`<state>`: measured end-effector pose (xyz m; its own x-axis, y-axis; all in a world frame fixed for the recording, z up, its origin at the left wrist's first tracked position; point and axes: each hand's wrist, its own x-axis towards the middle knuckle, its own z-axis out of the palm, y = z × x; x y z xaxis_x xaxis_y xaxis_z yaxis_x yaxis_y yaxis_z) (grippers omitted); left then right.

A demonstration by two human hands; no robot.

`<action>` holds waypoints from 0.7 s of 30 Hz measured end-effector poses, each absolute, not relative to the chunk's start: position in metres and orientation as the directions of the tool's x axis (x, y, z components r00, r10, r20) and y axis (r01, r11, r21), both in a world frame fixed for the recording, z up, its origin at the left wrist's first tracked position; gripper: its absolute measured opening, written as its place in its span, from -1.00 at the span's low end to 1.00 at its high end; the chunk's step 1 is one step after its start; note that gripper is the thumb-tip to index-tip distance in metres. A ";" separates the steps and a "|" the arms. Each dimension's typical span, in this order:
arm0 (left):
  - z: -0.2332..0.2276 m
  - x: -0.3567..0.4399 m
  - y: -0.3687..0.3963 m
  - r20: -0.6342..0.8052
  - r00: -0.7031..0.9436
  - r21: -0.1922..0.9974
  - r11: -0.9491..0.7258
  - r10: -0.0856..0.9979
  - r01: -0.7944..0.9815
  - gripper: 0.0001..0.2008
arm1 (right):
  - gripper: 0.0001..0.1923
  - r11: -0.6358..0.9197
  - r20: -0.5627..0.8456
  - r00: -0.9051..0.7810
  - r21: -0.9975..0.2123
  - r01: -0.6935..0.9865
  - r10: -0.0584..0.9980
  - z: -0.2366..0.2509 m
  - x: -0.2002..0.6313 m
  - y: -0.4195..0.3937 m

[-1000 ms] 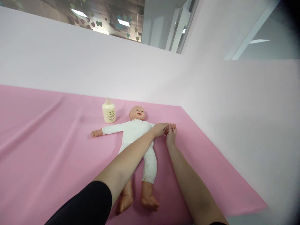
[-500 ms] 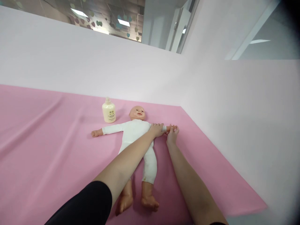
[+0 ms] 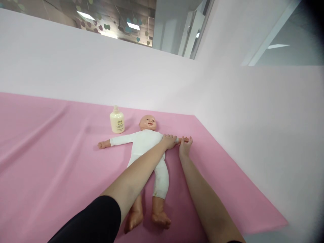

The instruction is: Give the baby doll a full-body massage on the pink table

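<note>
The doll's arm [image 3: 180, 139] is being released toward its wrist on the pink sheet [image 3: 50, 162], the left hand [image 3: 169, 141] having slid back to the sleeve while the right hand [image 3: 185, 145] is loosely cupped beside the doll's hand.

A cream-coloured bottle [image 3: 117, 121] with a pump top stands upright on the pink sheet [image 3: 50, 162], toward the far side and near the back wall. The sheet covers the whole tabletop and shows long, shallow creases running across its left part. A plain white partition [image 3: 76, 64] rises behind it and another white wall [image 3: 253, 118] closes the right side, the two meeting at a corner. Above the partition, a ceiling with strip lights [image 3: 133, 25] and hanging paper hearts [image 3: 107, 26] shows.
</note>
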<state>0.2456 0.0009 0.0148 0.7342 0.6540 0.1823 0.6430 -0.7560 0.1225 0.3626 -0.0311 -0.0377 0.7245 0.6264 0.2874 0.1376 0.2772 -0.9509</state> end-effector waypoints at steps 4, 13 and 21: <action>0.013 0.246 0.001 0.185 0.730 0.116 -0.752 0.658 0.649 -0.60 | -0.14 0.233 0.208 0.776 -0.969 0.081 0.596 -0.031 0.356 -0.033; 0.015 0.244 -0.001 0.170 0.747 0.102 -0.765 0.643 0.635 -0.62 | -0.20 0.129 0.349 0.725 -0.931 0.342 0.594 -0.028 0.349 -0.037; 0.015 0.246 -0.001 0.151 0.745 0.100 -0.759 0.650 0.643 -0.58 | -0.38 -0.034 0.343 0.689 -0.881 0.471 0.639 -0.030 0.344 -0.035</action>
